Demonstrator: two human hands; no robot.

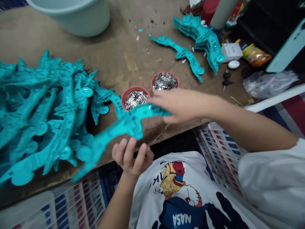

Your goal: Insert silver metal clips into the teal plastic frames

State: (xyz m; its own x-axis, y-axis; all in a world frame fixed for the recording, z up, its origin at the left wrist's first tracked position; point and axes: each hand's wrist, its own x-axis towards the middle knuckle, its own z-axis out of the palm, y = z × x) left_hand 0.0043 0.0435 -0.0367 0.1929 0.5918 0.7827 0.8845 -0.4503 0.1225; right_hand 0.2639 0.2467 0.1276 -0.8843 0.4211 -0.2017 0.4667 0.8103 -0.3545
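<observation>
My right hand (pixel 183 103) grips the right end of a long, jagged turquoise plastic part (pixel 114 128), its thumb below and its fingers over the top. The part slants down to the left above the table's front edge, its far end smeared by motion. Just under its middle is my left hand (pixel 133 156), palm up, with half-curled fingers slightly apart; the fingertips are at the part's lower edge, and no firm hold shows. Beyond the part, two red baskets, a left one (pixel 122 98) and a right one (pixel 152 79), contain small shiny metal pieces.
A large heap of similar turquoise parts (pixel 54 105) covers the table's left side. One loose part (pixel 182 52) and a stack (pixel 202 38) lie at the back right. A pale tub (pixel 78 19), white box (pixel 231 52), keys (pixel 226 81), plastic bag (pixel 267 82) and phone (pixel 286 47) stand around.
</observation>
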